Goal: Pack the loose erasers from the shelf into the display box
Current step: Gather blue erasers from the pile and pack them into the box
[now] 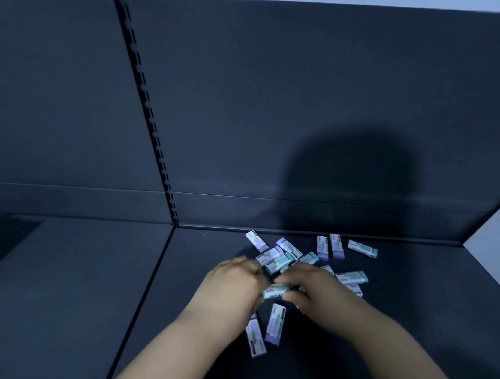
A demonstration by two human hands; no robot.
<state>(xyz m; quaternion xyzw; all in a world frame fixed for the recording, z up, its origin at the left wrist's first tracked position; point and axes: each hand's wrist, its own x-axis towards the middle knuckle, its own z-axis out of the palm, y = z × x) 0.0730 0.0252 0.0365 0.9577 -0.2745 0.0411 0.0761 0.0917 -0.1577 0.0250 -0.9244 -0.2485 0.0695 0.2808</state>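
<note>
- From my remote seat I see both hands meet over one teal eraser [276, 291], lifted just off the dark shelf [417, 302]; its long axis runs left to right, spanning the gap between the two hands
- The right hand [314, 290] pinches the eraser's right end, thumb below and fingers above; the left hand [235, 286] has its fingers curled against the left end, but blur keeps me from telling whether it truly grips
- The other loose erasers [276, 259] lie scattered just beyond the knuckles and out to the right; a purple-ended eraser [274, 324] lies directly below the held one, its long axis pointing roughly away from me
- The display box is not in view; I judge packing has barely begun, and the right hand is better placed to carry this piece away
</note>
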